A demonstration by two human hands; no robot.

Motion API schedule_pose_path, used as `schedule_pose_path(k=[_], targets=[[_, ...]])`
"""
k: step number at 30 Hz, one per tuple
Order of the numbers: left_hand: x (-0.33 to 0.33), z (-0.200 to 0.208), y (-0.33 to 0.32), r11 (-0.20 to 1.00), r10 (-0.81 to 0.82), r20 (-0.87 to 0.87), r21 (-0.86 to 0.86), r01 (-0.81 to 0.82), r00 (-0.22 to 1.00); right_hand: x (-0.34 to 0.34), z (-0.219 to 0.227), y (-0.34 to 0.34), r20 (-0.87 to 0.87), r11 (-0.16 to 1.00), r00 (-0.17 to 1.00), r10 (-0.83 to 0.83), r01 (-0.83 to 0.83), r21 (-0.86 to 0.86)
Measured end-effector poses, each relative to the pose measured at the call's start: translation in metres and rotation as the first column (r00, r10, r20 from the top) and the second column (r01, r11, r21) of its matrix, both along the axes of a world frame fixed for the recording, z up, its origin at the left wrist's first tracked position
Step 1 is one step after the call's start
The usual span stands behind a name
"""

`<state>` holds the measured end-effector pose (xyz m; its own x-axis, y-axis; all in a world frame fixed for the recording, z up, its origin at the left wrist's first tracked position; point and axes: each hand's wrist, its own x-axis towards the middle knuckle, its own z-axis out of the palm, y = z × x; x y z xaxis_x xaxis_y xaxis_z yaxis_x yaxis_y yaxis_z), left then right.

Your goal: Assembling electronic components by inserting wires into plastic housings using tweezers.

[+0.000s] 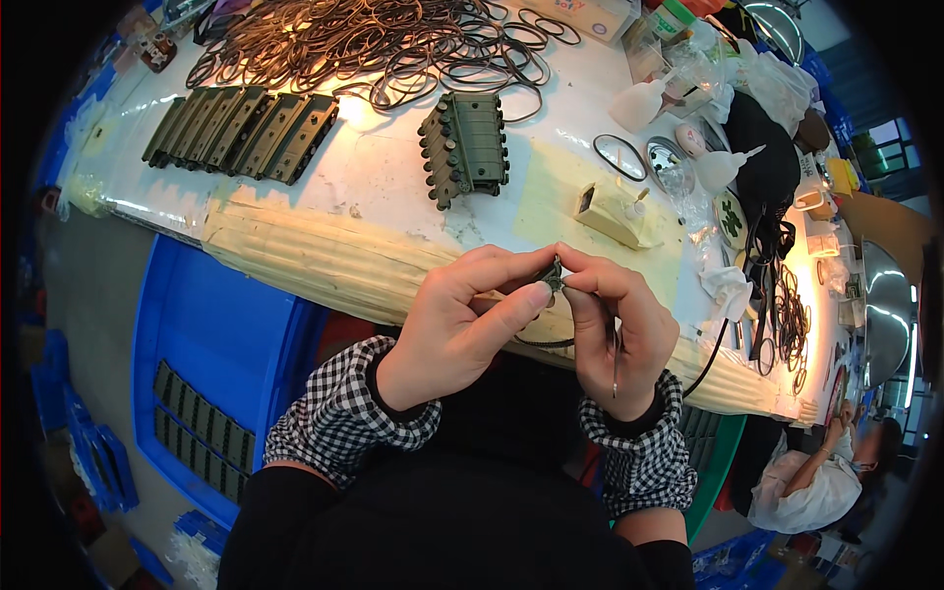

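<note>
My left hand (460,317) and my right hand (629,317) meet above the table's near edge. Thumbs and fingertips of both pinch a small dark green part (554,275), mostly covered by the fingers. A thin metal tool (617,359), whose exact kind I cannot make out, is tucked against the right palm and points down. Below the fingers runs a dark cord or band (547,343); whether it joins the green part is hidden. Beyond the hands, a cream-coloured block (618,216) with a small nozzle-like top lies on the table.
A stack of green ribbed parts (467,147) stands ahead, with a row of similar pieces (241,133) to its left. Tangled dark bands (393,44) cover the back. Squeeze bottles (639,103) crowd the right. A blue bin (211,344) sits lower left; a co-worker (816,477) is far right.
</note>
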<state>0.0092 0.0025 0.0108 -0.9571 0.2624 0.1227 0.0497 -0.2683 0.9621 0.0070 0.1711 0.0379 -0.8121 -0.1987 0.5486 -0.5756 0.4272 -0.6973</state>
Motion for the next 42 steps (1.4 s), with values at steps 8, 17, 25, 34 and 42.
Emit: schedule_pose_path(k=[8, 17, 25, 34, 42], targets=[[0.000, 0.003, 0.003, 0.992, -0.058, 0.151, 0.122, 0.040, 0.987, -0.003, -0.005, 0.000, -0.196, 0.995, 0.980, -0.026, 0.045, 0.090], [-0.008, 0.013, -0.004, 0.991, -0.129, 0.056, 0.036, 0.127, 0.990, 0.000, 0.004, 0.000, -0.002, 1.000, 1.000, -0.008, 0.008, -0.003], [-0.011, 0.012, -0.005, 0.978, -0.206, -0.039, -0.027, 0.205, 0.978, 0.002, 0.014, 0.003, 0.030, 0.998, 0.999, -0.010, 0.008, 0.061], [-0.012, 0.009, -0.002, 0.975, -0.218, 0.029, -0.046, 0.219, 0.976, 0.003, 0.003, 0.008, -0.107, 0.984, 0.994, -0.030, 0.048, 0.169], [-0.029, 0.006, 0.004, 0.972, -0.150, -0.159, -0.207, 0.115, 0.976, 0.012, 0.012, 0.006, 0.235, 0.989, 0.962, -0.139, 0.123, 0.083]])
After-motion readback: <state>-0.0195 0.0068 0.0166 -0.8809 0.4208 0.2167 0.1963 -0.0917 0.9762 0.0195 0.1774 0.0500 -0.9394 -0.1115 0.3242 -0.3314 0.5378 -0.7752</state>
